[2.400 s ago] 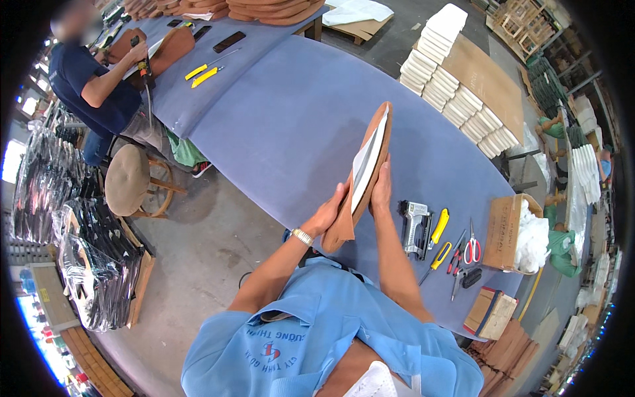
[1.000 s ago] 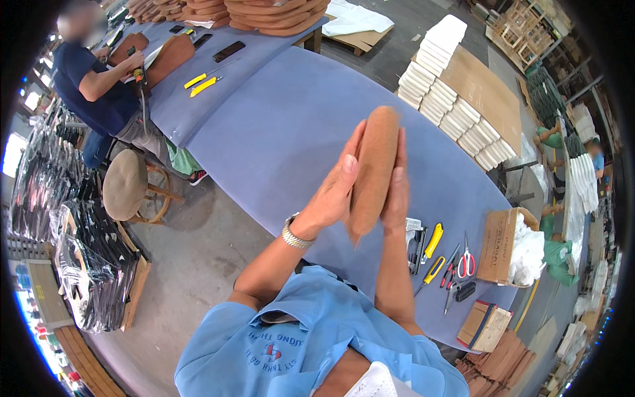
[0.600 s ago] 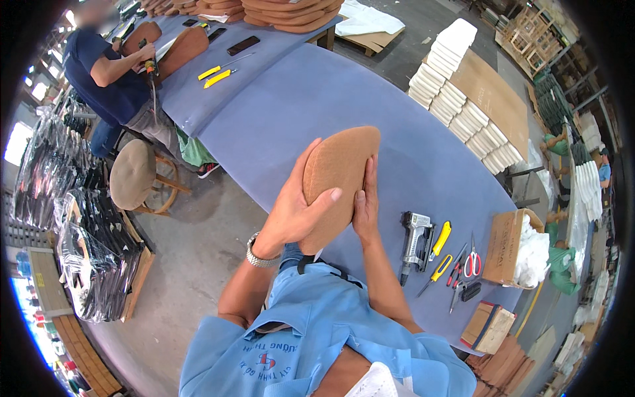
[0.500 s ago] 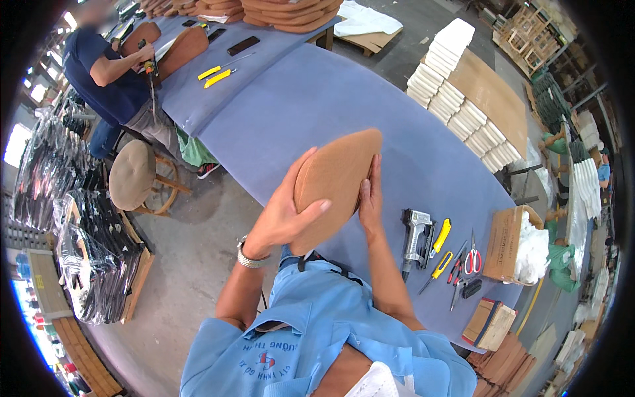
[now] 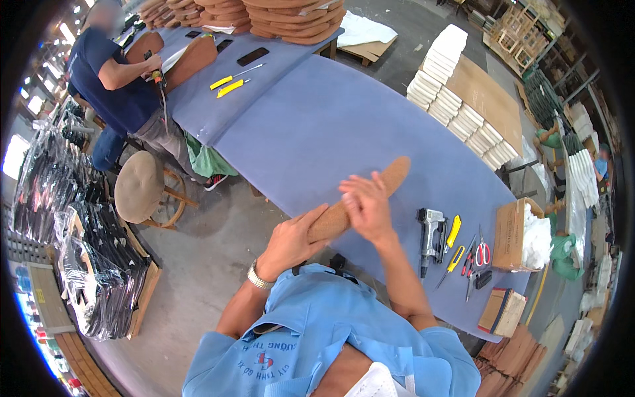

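Observation:
A brown fabric-covered pad [image 5: 331, 223], turned almost edge-on, is held up in front of me above the blue work table [image 5: 317, 126]. My left hand [image 5: 291, 243] grips its near end, with the thumb hidden from sight. Across the pad's upper side lies my right hand [image 5: 368, 208], fingers stretched out and slightly apart. To the right of the pad a silver staple gun [image 5: 432, 238] lies on the table. Beside it are a yellow cutter knife [image 5: 454, 231], a yellow-handled tool [image 5: 456, 259] and red-handled scissors [image 5: 483, 252].
A cardboard box [image 5: 510, 237] with white stuffing and a smaller box [image 5: 503, 312] stand at the table's right end. Stacks of brown pads [image 5: 297, 21] sit at the back. At the far left a co-worker [image 5: 119, 73] handles another pad. A round stool [image 5: 139, 186] stands left.
The pad has turned from showing its broad face to nearly edge-on. My right hand has moved from its right edge onto its upper side; my left hand still holds it.

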Demonstrator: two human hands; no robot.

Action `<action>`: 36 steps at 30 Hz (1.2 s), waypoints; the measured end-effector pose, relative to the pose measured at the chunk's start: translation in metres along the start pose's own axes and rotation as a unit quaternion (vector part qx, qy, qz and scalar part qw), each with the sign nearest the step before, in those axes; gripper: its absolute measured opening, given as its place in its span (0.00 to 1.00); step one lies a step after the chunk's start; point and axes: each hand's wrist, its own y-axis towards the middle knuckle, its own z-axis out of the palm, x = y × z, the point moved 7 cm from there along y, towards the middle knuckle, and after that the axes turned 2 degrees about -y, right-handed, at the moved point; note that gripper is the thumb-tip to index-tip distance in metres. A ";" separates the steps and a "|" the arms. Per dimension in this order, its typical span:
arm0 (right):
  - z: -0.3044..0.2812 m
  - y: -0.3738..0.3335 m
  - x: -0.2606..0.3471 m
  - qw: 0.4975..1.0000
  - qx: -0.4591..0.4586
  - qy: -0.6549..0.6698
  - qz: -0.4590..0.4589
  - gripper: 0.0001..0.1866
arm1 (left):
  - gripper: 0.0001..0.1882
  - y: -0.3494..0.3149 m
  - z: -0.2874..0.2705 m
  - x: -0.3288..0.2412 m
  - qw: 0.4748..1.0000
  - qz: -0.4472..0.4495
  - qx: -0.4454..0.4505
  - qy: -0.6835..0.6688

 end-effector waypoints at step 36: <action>0.089 -0.109 -0.082 0.921 -0.214 0.115 0.305 0.38 | 0.41 0.011 0.086 0.092 0.985 -0.045 0.112 0.122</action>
